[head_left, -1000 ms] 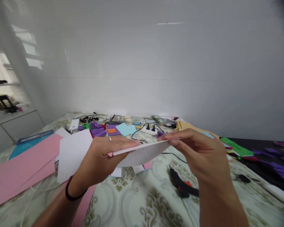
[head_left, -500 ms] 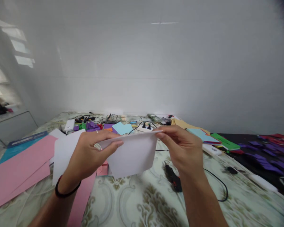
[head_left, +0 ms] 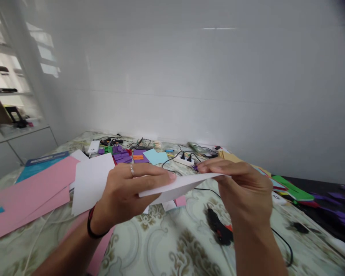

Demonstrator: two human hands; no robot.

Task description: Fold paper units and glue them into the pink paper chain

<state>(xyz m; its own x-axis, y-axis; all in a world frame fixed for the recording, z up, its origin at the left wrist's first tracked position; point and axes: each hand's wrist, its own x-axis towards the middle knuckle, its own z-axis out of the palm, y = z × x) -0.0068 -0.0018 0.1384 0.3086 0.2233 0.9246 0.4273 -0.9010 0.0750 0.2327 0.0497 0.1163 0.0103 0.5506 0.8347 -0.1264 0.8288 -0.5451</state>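
A sheet of white paper (head_left: 179, 185) is held up above the table between my two hands, seen nearly edge-on. My left hand (head_left: 133, 188) pinches its left end, fingers on top and thumb hidden beneath. At the right end, my right hand (head_left: 241, 182) grips the edge between thumb and fingers. Small white and pink paper pieces (head_left: 180, 201) lie partly hidden below the sheet. A black glue gun (head_left: 220, 228) rests on the patterned tablecloth, close to my right forearm.
Left of my hands lie pink sheets (head_left: 37, 191) and a white sheet (head_left: 92, 180). Behind stand a power strip (head_left: 184, 159), a light blue sheet (head_left: 155, 156) and purple paper pieces (head_left: 122, 154). Green paper (head_left: 293, 188) sits at the right. Cables cross the cloth (head_left: 149, 249).
The white paper has tipped from hanging down toward level, showing its edge. Both hands appear further right in view, and the left fingers now lie over the sheet. The view has turned left.
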